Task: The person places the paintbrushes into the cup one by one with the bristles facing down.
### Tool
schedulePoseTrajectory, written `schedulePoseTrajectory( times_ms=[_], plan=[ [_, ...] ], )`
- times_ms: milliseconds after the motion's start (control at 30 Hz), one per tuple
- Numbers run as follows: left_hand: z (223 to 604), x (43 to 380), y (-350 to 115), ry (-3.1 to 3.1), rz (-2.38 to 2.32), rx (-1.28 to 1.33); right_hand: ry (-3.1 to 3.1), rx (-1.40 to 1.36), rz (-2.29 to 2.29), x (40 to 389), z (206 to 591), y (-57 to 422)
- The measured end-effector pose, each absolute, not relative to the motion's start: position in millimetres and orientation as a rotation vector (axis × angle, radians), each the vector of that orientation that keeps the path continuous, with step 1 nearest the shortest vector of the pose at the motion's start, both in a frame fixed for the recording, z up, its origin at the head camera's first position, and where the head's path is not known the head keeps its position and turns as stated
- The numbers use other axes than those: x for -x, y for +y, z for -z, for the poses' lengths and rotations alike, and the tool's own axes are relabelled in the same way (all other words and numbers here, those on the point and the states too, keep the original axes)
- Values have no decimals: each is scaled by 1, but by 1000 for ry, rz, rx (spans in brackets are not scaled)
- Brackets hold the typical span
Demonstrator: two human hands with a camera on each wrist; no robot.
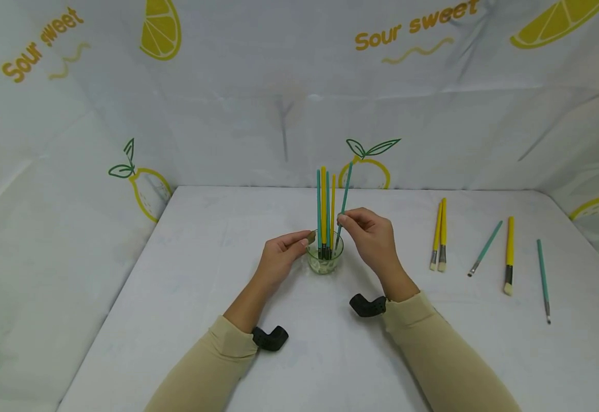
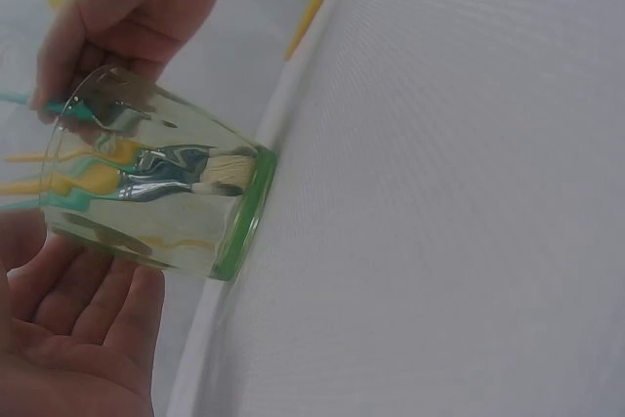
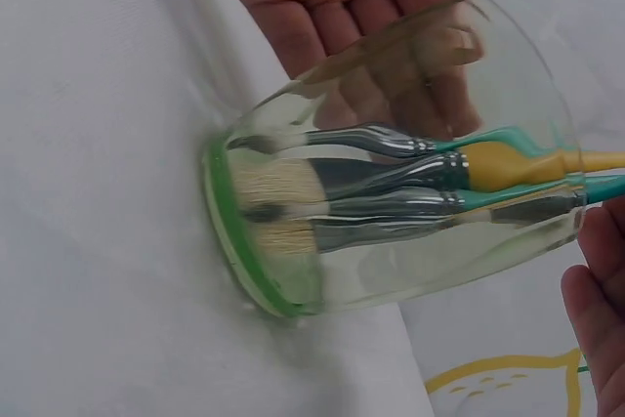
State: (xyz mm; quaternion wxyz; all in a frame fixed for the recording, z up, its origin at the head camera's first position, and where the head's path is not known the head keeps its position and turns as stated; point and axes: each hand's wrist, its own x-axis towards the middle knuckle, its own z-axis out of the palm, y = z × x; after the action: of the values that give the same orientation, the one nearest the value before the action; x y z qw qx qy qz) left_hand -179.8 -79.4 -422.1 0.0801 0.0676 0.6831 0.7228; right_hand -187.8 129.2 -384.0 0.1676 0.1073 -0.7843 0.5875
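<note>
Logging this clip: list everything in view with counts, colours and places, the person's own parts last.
glass cup: 1, clear with green base, mid-table
standing teal brushes: 2, in the cup
standing yellow brushes: 2, in the cup
held teal brush: 1, lower end inside the cup
loose yellow brushes: 3, table's right side
loose teal brushes: 2, table's right side
table: 1, white, under everything
backdrop: 1, white with yellow lemon prints, behind
wrist devices: 2, black, one per wrist
sleeves: 2, beige, on both arms
left hand: 1, bare, holding the cup
right hand: 1, bare, pinching the held brush
</note>
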Motion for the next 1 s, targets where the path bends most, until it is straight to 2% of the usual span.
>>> schedulePoseTrajectory(
  times_ms=[367, 1000],
  plan=[
    [422, 180, -79, 2050, -2182, -261, -2345, -198, -1608, 191, 397, 129],
    [423, 180, -81, 2059, -2170, -275, -2496, -199, -1614, 191, 403, 125]
  ],
)
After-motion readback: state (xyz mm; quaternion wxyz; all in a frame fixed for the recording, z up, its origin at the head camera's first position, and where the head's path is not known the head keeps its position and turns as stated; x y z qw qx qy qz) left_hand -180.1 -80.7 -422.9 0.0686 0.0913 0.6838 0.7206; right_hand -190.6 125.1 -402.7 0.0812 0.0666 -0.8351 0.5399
